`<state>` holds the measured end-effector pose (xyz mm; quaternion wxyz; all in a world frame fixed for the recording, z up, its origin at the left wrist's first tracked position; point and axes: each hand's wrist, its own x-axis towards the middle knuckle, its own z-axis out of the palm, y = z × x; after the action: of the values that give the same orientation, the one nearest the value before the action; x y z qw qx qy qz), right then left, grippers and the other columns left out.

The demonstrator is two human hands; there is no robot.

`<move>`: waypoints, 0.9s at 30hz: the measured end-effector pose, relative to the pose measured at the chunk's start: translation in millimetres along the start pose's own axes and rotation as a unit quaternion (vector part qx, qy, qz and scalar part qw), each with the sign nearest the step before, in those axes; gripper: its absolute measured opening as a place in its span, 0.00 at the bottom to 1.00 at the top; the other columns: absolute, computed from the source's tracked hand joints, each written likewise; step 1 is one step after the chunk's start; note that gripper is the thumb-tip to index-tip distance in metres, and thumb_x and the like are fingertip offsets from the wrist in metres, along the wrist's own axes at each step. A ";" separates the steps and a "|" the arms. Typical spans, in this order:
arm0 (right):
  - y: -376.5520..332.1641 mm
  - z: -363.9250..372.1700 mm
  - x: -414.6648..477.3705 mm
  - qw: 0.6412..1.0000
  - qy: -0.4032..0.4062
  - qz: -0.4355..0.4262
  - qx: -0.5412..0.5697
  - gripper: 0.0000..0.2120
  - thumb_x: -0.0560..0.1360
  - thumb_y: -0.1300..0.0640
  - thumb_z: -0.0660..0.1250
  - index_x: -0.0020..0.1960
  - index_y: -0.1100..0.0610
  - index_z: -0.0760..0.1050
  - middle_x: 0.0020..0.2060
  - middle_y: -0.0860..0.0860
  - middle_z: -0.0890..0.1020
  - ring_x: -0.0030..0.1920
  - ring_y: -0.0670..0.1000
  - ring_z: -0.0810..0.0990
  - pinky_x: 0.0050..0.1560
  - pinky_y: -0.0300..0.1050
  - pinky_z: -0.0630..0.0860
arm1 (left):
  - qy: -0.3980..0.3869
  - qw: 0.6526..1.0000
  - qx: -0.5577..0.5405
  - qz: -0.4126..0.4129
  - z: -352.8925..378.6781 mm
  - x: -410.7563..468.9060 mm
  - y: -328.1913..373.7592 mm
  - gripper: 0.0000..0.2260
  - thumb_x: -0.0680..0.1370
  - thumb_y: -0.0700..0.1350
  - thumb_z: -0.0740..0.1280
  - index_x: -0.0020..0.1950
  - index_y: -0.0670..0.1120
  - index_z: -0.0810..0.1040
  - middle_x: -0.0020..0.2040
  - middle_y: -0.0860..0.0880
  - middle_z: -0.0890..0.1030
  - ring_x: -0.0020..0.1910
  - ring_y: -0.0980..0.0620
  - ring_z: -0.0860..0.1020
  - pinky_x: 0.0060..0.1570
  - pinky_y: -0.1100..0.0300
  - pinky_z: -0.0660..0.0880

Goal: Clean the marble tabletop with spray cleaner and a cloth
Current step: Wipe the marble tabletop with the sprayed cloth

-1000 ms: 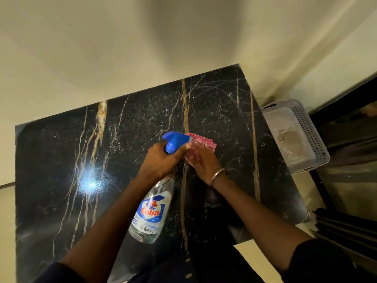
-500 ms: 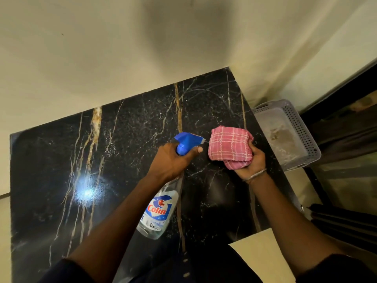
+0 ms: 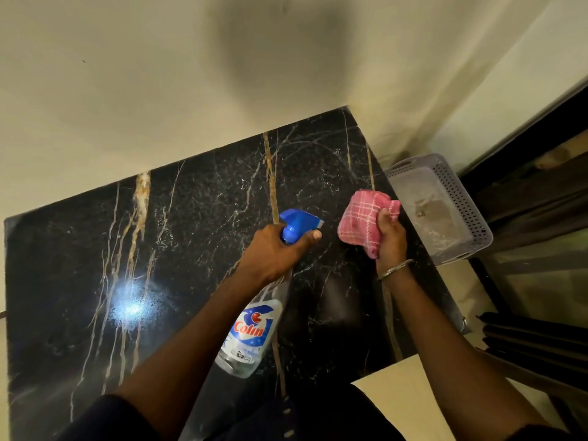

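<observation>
A black marble tabletop point(image 3: 178, 249) with gold and white veins fills the middle of the view. My left hand point(image 3: 273, 253) grips the neck of a clear spray bottle point(image 3: 251, 335) with a blue trigger head, held above the slab with its nozzle pointing right. My right hand point(image 3: 389, 240) holds a bunched pink checked cloth point(image 3: 362, 218) just right of the nozzle, over the table's right side. A small gap separates cloth and nozzle.
A cream wall point(image 3: 191, 74) backs the table. A grey perforated plastic basket point(image 3: 461, 198) sits past the table's right edge. Dark frames point(image 3: 534, 338) lie lower right. A bright light reflection point(image 3: 132, 308) shows on the left part of the slab.
My right hand with the cloth has lifted off the area by the nozzle and moved right. The cloth is now more bunched in my grip. The bottle has stayed almost in place.
</observation>
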<state>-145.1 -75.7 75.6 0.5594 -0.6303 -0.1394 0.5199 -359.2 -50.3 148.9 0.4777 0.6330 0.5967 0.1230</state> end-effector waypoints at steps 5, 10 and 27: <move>20.6 8.0 4.2 0.707 -0.238 -0.310 -0.589 0.31 0.77 0.36 0.53 0.76 0.48 0.62 0.75 0.53 0.66 0.76 0.56 0.61 0.75 0.60 0.58 | 0.058 0.998 0.007 -0.037 1.2 11.2 -9.4 0.21 0.74 0.64 0.67 0.38 0.46 0.76 0.30 0.52 0.78 0.28 0.56 0.76 0.28 0.66 0.69; 53.0 26.4 18.9 0.614 -0.204 -0.287 -0.706 0.36 0.77 0.32 0.44 0.80 0.48 0.53 0.79 0.56 0.52 0.79 0.59 0.47 0.76 0.65 0.44 | 0.084 0.994 -0.027 -0.069 -8.6 18.7 -23.4 0.22 0.73 0.64 0.67 0.42 0.44 0.78 0.33 0.48 0.81 0.29 0.56 0.78 0.33 0.58 0.76; 26.2 76.4 130.3 0.592 -0.105 -0.263 -0.754 0.36 0.74 0.39 0.43 0.80 0.50 0.51 0.80 0.56 0.50 0.79 0.60 0.48 0.75 0.66 0.42 | 0.042 0.997 -0.027 -0.063 -21.7 67.2 -18.6 0.24 0.73 0.65 0.66 0.49 0.43 0.80 0.40 0.46 0.84 0.39 0.52 0.83 0.45 0.51 0.80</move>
<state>-162.9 57.0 1.0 -0.0218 -0.7039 -0.6994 0.1219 -369.4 15.2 118.2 0.4756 0.5751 0.6518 0.1350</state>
